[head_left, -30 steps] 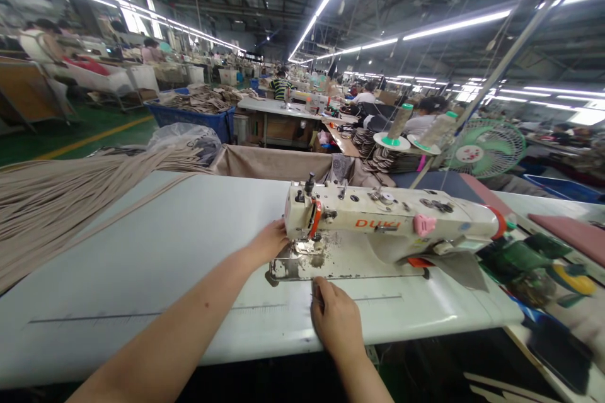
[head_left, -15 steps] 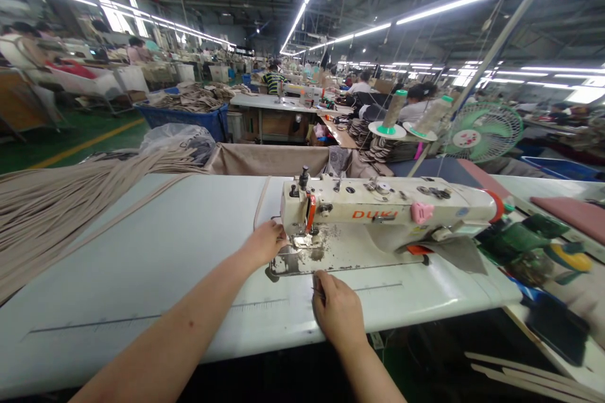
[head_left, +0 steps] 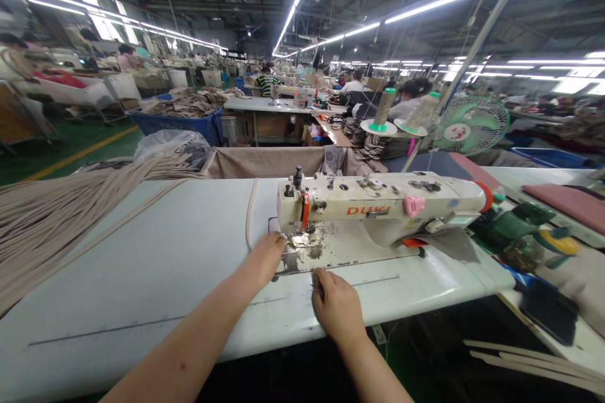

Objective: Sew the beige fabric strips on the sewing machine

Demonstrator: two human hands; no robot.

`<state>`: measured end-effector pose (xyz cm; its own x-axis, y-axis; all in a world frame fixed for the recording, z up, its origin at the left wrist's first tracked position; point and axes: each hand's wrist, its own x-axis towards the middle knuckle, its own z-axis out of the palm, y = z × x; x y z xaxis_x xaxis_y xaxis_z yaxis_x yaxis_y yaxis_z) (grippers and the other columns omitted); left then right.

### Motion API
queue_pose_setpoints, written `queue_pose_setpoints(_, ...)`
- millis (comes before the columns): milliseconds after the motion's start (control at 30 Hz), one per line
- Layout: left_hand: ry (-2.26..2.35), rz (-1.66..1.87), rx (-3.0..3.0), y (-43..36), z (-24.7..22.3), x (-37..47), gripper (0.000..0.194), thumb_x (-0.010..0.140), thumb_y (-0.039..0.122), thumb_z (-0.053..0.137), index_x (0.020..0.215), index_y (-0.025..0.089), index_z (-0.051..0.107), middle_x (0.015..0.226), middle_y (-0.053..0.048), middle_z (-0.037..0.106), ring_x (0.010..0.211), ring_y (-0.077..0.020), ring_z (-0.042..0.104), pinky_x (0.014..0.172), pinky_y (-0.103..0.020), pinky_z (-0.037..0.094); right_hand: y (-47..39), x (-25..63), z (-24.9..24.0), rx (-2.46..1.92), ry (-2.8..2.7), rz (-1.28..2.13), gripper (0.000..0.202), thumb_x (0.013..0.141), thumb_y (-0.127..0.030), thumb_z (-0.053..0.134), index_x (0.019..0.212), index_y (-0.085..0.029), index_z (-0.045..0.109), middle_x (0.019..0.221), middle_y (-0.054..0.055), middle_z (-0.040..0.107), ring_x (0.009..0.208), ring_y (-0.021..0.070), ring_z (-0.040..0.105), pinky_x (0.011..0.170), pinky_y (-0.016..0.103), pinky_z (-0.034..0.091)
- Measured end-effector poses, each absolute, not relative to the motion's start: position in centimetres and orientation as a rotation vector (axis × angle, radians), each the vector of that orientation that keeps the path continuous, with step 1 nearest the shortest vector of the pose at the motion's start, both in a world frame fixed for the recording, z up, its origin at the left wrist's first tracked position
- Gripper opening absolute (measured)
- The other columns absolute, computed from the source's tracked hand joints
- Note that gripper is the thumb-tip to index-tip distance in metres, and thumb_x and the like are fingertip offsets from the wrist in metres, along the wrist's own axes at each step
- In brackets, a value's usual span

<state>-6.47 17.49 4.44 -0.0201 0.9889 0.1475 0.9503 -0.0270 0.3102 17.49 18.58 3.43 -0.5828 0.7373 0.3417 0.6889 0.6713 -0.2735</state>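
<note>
A white sewing machine (head_left: 378, 201) with orange lettering stands on the pale table (head_left: 155, 252). Beside its needle area, my left hand (head_left: 268, 255) has its fingers closed together at the left end of the bed; whatever they hold is hidden. A thin beige strip (head_left: 250, 211) curves over the table from the back edge down to this hand. My right hand (head_left: 336, 302) rests at the table's front, just before the machine bed, its fingers curled round a small dark object that is too small to name.
Many long beige strips (head_left: 94, 201) lie piled at the left. Behind the table are a fabric-lined bin (head_left: 269, 162) and a blue bin (head_left: 177, 123). Thread cones (head_left: 384, 110) and a green fan (head_left: 472, 126) stand at the back right. A dark phone (head_left: 551, 312) lies right.
The view has shifted slightly. My left hand has moved a little lower beside the needle area, and the beige strip's curve now reaches lower. My right hand keeps nearly the same place.
</note>
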Motion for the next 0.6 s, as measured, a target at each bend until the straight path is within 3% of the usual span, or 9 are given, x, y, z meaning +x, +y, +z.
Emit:
queue_pose_setpoints(133, 2.122, 0.401, 2.189, 17.1, 4.7, -5.5, 0.036, 0.083, -0.003, 0.047, 0.108, 0.014, 0.068, 0.112, -0.014, 0.066, 0.111, -0.0275, 0.060, 0.105, -0.042, 0.047, 18.5, 17.4, 3.5, -1.111, -2.457, 0.149, 0.031, 0.082, -0.007, 0.053, 0.106, -0.022, 0.064, 0.088, 0.002, 0.072, 0.081, 0.0178, 0.063, 0.073, 0.027, 0.040)
queue_pose_setpoints(333, 2.197, 0.321, 2.195, 16.0, 5.2, -4.3, 0.036, 0.088, 0.003, 0.048, 0.118, 0.016, 0.064, 0.111, -0.012, 0.064, 0.110, -0.0266, 0.059, 0.103, -0.040, 0.050, 18.5, 17.3, 3.6, -1.130, -2.464, 0.158, 0.031, 0.082, -0.008, 0.054, 0.107, -0.021, 0.064, 0.090, 0.002, 0.072, 0.081, 0.0183, 0.063, 0.072, 0.027, 0.039)
queue_pose_setpoints(467, 2.223, 0.324, 2.155, 15.7, 5.0, -3.3, 0.035, 0.090, 0.002, 0.043, 0.113, 0.016, 0.065, 0.107, -0.010, 0.063, 0.100, -0.0226, 0.062, 0.097, -0.036, 0.053, 18.5, 17.3, 3.7, -1.141, -2.477, 0.166, 0.031, 0.080, -0.008, 0.054, 0.106, -0.021, 0.064, 0.089, 0.002, 0.072, 0.081, 0.0184, 0.063, 0.072, 0.028, 0.038)
queue_pose_setpoints(600, 2.266, 0.357, 2.100, 16.0, 4.6, -2.0, 0.034, 0.091, 0.003, 0.041, 0.110, 0.016, 0.066, 0.107, -0.011, 0.062, 0.102, -0.0224, 0.063, 0.097, -0.034, 0.053, 18.5, 17.3, 3.8, -1.147, -2.481, 0.159, 0.030, 0.080, -0.008, 0.054, 0.105, -0.022, 0.063, 0.087, 0.001, 0.071, 0.081, 0.0181, 0.062, 0.071, 0.028, 0.038)
